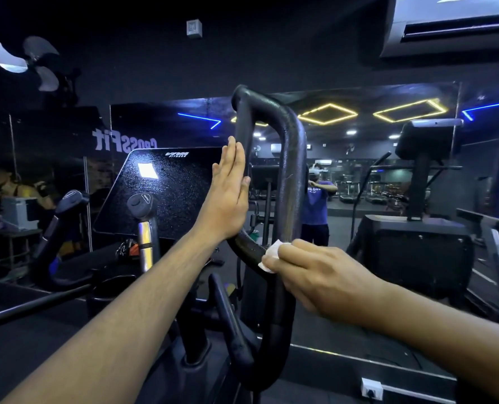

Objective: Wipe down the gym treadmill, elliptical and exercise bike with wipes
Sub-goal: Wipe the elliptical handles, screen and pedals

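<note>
The left hand [229, 193] stands flat against the inner side of the tall black looped handlebar [293, 158] of the elliptical machine, its fingers straight and pressed together, so its grip holds nothing and only steadies the bar. The right hand [318, 275] pinches a small crumpled white wipe [271, 255] between thumb and fingers and presses it on the lower curved part of the same loop, just below the left wrist. Beside the handlebar, to the left, stands a dark glossy console screen [166, 188] covered with fine droplets or dust, and a short grey handle with a round knob [140, 203] rises in front of it. A large wall mirror [359, 147] behind the machine shows the person and other gym machines. In my judgement the wiping of this handlebar is in progress. The wipe is small and bunched, so it may slide out of the fingers on the curve, or cover only a narrow strip and leave the back of the tube unwiped. The handlebar probably swings, and because the left hand only leans on it, a strong stroke could push it away.
</note>
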